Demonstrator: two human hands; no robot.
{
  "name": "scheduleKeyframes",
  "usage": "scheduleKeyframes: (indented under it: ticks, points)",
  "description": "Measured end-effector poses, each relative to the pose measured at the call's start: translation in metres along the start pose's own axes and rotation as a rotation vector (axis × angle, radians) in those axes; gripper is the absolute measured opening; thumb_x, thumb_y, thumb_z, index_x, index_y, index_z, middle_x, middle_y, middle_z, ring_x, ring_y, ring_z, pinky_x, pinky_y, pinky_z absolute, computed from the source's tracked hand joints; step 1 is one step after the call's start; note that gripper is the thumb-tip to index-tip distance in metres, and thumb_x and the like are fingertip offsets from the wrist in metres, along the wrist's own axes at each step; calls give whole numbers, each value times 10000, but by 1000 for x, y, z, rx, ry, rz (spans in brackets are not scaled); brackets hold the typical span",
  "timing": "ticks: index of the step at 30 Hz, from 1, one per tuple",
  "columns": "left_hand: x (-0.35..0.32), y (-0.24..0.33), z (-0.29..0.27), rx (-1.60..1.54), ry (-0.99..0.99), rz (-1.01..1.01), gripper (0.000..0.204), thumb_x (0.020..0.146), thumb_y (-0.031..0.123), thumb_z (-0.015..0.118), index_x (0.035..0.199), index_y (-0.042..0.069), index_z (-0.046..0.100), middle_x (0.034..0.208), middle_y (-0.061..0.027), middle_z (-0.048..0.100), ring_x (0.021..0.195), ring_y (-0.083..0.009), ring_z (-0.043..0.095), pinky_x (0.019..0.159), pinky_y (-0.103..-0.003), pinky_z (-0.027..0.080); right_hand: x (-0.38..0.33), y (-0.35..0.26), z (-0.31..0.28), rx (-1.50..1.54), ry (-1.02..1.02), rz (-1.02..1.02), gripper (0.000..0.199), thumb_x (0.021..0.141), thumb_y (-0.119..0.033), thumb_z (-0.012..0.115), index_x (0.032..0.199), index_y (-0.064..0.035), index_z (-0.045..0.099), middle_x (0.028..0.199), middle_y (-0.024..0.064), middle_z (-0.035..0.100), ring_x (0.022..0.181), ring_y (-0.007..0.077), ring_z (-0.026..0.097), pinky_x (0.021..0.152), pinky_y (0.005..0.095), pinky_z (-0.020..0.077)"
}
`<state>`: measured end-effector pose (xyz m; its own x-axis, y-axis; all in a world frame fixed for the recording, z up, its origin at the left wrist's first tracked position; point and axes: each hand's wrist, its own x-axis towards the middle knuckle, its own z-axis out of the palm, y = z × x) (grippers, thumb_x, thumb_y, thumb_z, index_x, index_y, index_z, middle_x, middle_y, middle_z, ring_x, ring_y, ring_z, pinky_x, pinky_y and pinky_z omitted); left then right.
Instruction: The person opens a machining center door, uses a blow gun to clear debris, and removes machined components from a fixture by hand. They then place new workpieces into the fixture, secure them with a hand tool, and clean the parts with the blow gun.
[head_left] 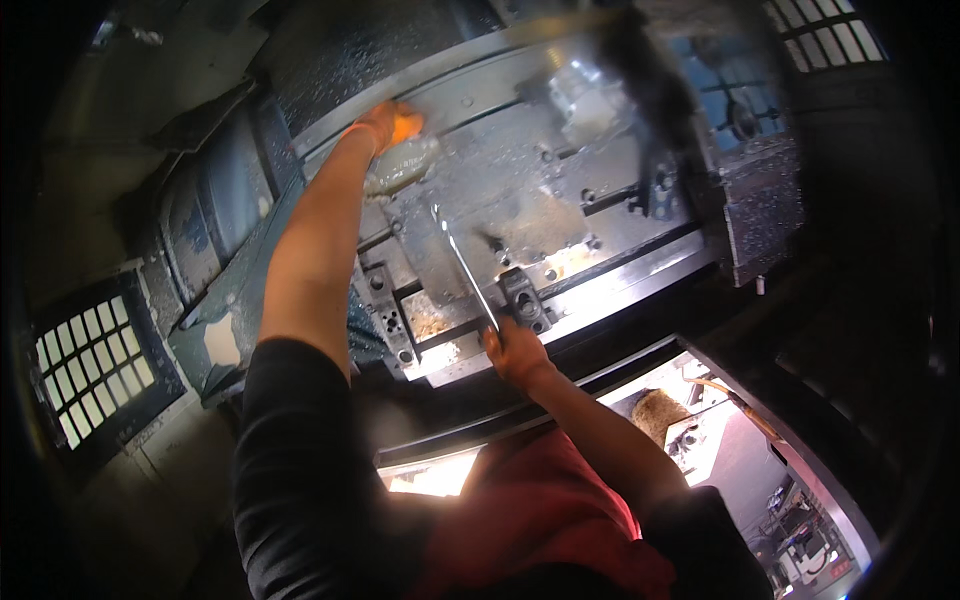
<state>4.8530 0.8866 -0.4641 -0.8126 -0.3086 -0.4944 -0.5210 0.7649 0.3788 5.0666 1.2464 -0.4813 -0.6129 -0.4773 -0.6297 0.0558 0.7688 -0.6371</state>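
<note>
My left hand (392, 126), in an orange glove, reaches far up the machine table (600, 275) and presses a pale crumpled rag (402, 164) against the metal. My right hand (512, 352), also gloved in orange, grips the lower end of a long thin metal rod (465, 265). The rod slants up and left across a grey steel plate (500, 215) dusted with fine chips. A dark step clamp (524, 298) sits on the table just above my right hand.
A dark blurred machine head (650, 90) hangs over the table's upper right. Another clamp block (388, 318) sits at the table's left end. Grated windows (90, 365) show at left. A lit bench with chips and tools (700, 430) lies lower right.
</note>
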Motion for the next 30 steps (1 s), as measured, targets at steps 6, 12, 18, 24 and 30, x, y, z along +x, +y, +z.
scheduleKeyframes:
  ticks: [6, 12, 18, 24, 30]
  points:
    - [38, -96, 25, -610, 41, -146, 358, 816, 388, 630, 934, 56, 696, 814, -73, 634, 816, -209, 593, 789, -370, 462, -66, 58, -93, -35, 266, -9, 245, 875, -261, 599, 916, -20, 608, 732, 213, 636, 698, 400, 637, 591, 429, 487]
    - [-72, -115, -74, 46, 253, -460, 524, 833, 475, 599, 1098, 29, 679, 1084, -173, 685, 1052, -299, 633, 887, -374, 471, -8, 77, -163, -358, 504, 359, 402, 936, -407, 485, 951, -31, 625, 906, 248, 669, 882, 456, 634, 753, 494, 517]
    - [-266, -373, 19, -115, -228, -938, 475, 836, 424, 573, 1110, 48, 670, 1178, -182, 639, 1098, -324, 601, 897, -459, 460, -28, 43, -162, -331, 612, 116, 555, 840, -385, 655, 1220, 3, 545, 1068, 261, 647, 1013, 427, 616, 880, 446, 488]
    - [-394, -377, 164, -575, -417, -1108, 432, 857, 400, 562, 1067, 37, 665, 1103, -207, 642, 999, -343, 613, 808, -493, 475, -86, 120, -88, 171, 329, -56, 411, 859, -255, 694, 1115, 48, 586, 1014, 174, 676, 943, 216, 645, 838, 339, 507]
    - [-366, -282, 165, -1021, 59, -916, 389, 836, 438, 632, 987, 82, 680, 1051, -130, 664, 935, -313, 615, 851, -520, 448, -100, -66, -43, -60, -266, -215, 455, 895, -373, 648, 1174, -14, 618, 1048, 130, 678, 881, 191, 647, 794, 298, 513]
